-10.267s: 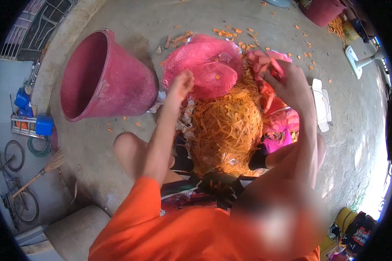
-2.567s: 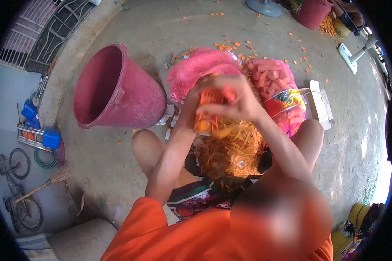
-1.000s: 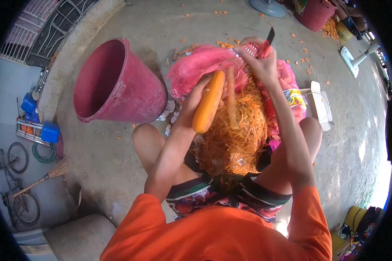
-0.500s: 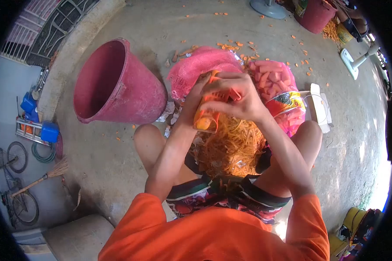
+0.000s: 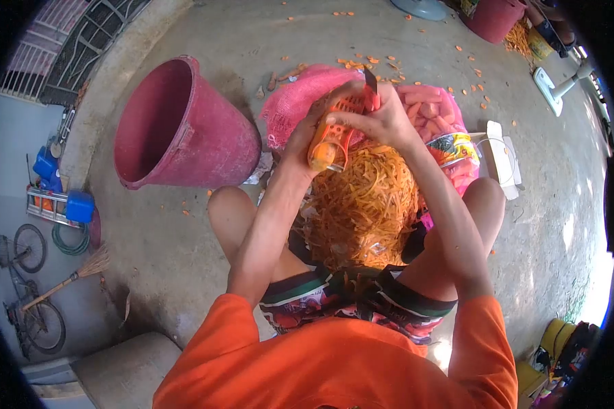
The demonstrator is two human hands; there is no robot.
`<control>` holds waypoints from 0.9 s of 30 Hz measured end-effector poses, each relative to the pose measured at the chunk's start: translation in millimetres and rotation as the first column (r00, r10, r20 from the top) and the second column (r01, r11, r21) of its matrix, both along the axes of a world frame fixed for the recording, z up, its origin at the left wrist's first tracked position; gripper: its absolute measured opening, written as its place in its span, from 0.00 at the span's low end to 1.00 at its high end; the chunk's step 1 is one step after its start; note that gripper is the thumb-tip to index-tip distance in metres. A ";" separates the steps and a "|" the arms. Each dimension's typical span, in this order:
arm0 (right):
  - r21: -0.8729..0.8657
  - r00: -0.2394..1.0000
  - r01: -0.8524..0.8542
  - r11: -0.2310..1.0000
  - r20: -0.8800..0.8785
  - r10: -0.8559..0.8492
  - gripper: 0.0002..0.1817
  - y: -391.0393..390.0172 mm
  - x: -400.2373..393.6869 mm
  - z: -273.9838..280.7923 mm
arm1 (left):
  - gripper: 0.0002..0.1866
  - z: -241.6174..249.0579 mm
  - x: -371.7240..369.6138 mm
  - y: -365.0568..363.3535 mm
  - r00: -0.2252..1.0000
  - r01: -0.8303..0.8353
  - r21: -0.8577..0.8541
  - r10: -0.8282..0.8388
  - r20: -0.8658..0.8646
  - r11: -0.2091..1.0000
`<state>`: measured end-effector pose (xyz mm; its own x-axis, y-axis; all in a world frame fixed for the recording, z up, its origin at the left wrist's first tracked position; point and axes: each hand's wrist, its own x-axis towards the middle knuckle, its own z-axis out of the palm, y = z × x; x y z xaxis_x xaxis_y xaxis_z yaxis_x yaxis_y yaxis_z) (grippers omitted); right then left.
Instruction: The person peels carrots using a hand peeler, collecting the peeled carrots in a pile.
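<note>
Holding the carrot [image 5: 320, 158] above the heap of peelings [image 5: 361, 204], the left hand [image 5: 305, 136] is closed around its length, the grip partly hidden by the tool in front. The carrot is tilted, its rounded end exposed toward the person's body. The right hand [image 5: 387, 114] is closed on the orange perforated peeler [image 5: 340, 134], which lies over the carrot; a dark blade [image 5: 370, 77] with a red base projects upward beside the fingers. Whether the blade belongs to the peeler cannot be determined.

Handling: the carrot is judged stiff, fairly light and not fragile, though its surface is probably slippery where moist. The recommended hold is around the far half, fingers behind the body, leaving the near end and upper face free. The peeler is likely light and rigid; it is best held by its sides, clear of the cutting edges.

Surroundings: a pink mesh sack [image 5: 286, 110] lies just beyond the left hand, and a mesh bag [image 5: 450, 170] of pale cut pieces is near the right forearm. A large bucket [image 5: 222, 136] tilts on the floor [image 5: 150, 252] to the left; a white box [image 5: 501, 158] lies to the right. The knees flank the heap and limit sideways elbow room. The projecting blade is the nearest hazard.
</note>
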<state>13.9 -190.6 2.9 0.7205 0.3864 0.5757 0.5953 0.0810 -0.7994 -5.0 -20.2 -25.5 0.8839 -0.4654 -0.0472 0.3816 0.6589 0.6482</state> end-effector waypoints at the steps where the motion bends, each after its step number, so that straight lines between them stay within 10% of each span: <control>1: -0.010 0.999 0.018 1.000 -0.028 -0.018 0.13 0.9 2.4 0.0 | 0.24 -0.3 2.2 1.1 0.998 0.068 -0.105 -0.068 0.010 0.992; 4: -0.063 0.999 0.033 0.998 -0.036 -0.035 0.12 2.6 -10.4 15.8 | 0.26 7.2 1.4 -0.8 0.998 -0.062 0.155 0.064 -0.009 0.986; 12: -0.070 0.995 0.048 0.996 0.086 -0.042 0.11 -15.5 3.8 6.9 | 0.21 4.7 -4.5 -5.3 0.993 -0.097 -0.016 0.096 -0.068 0.995; 14: -0.065 0.881 0.438 0.897 -0.169 -0.442 0.11 -39.1 35.4 -7.4 | 0.21 -20.7 1.0 8.4 0.981 0.179 -0.026 -0.180 -0.072 0.983; 17: 0.002 0.862 0.484 0.875 -0.171 -0.477 0.11 -56.2 51.1 -19.2 | 0.22 -11.3 -10.1 1.3 0.981 0.091 0.039 -0.083 -0.176 0.995; 20: -0.117 0.975 0.128 0.985 0.197 -0.103 0.09 -6.3 -10.9 8.4 | 0.21 -8.5 -10.0 -0.4 0.994 0.044 0.041 -0.040 -0.100 0.998; 22: -0.148 0.955 0.223 0.963 0.232 -0.185 0.09 -11.1 -5.9 8.6 | 0.20 26.9 -24.6 -14.9 0.968 -0.143 0.116 0.163 -0.188 0.983; 23: -0.184 0.933 0.306 0.934 0.254 -0.255 0.08 -15.6 -6.5 4.5 | 0.20 -10.5 -17.4 3.9 0.999 -0.026 0.119 0.022 0.034 0.993; 24: -0.001 0.937 0.243 0.970 -0.260 -0.235 0.08 -27.0 10.1 -2.7 | 0.20 -15.9 -15.0 9.4 1.000 -0.024 0.122 0.022 0.021 0.992; 27: -0.056 0.869 0.491 0.869 -0.046 -0.494 0.08 -57.6 48.5 -17.6 | 0.19 -24.5 -9.0 18.9 0.944 0.238 -0.246 -0.284 -0.170 0.939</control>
<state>62.5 -248.2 -14.7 0.8544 -0.0047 0.5196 0.5029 -0.2442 -0.8291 -14.0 -1.3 -50.0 0.7125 -0.6971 -0.0807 0.6659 0.6353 0.3912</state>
